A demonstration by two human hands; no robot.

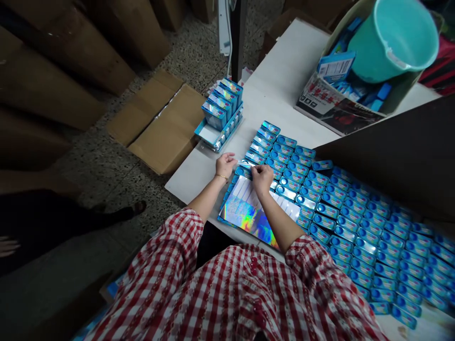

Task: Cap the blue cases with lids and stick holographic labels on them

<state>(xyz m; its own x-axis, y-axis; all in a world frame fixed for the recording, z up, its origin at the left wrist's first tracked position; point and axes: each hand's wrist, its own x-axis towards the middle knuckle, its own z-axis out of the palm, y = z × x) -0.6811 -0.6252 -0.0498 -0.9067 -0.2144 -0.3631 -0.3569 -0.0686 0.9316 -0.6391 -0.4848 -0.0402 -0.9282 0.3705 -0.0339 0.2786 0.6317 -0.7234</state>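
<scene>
Rows of small blue boxes point(295, 176) with shiny tops stand packed together on the table. Over the near left rows lies a holographic sticker sheet point(236, 208) with pale strips along its upper part. A thin shiny sticker strip point(244, 164) spans the gap between my hands, just above the boxes. My left hand point(225, 166), with a thin bracelet at the wrist, is at the strip's left end, thumb and finger closed on it. Fingers pinched, my right hand point(262, 178) grips the right end, its forearm crossing above the sheet.
A blue display tray point(209, 135) holding several upright blue packs stands beyond my left hand. At the back right, a carton point(320, 106) holds blue packets and a turquoise bucket point(382, 57). A flattened cardboard box point(170, 137) lies left of the table point(273, 76). Another person's leg point(117, 215) shows at left.
</scene>
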